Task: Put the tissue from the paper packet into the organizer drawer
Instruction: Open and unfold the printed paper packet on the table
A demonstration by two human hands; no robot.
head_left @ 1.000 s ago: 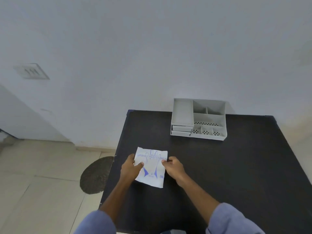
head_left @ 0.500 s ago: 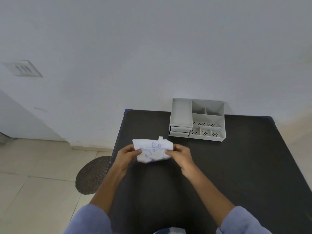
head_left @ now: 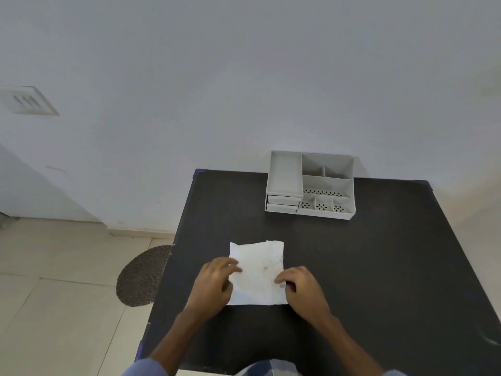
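The white paper packet (head_left: 257,272) lies flat on the black table (head_left: 379,267), plain side up, with faint blue print showing near its right edge. My left hand (head_left: 214,283) grips its left edge. My right hand (head_left: 303,289) pinches its right edge. No tissue is visible outside the packet. The grey organizer (head_left: 310,184) stands at the table's far edge against the wall. Its two small drawers (head_left: 283,203) sit at the lower left of its front; both look pushed in.
The table's left edge runs close beside my left arm, with tiled floor and a dark round mat (head_left: 143,275) below it. A wall stands right behind the organizer. A vent plate (head_left: 27,100) is on the wall at far left.
The packet was lifted off the table, turned over between both hands, and now lies flat again with its plain side up. Both hands kept hold of its edges.
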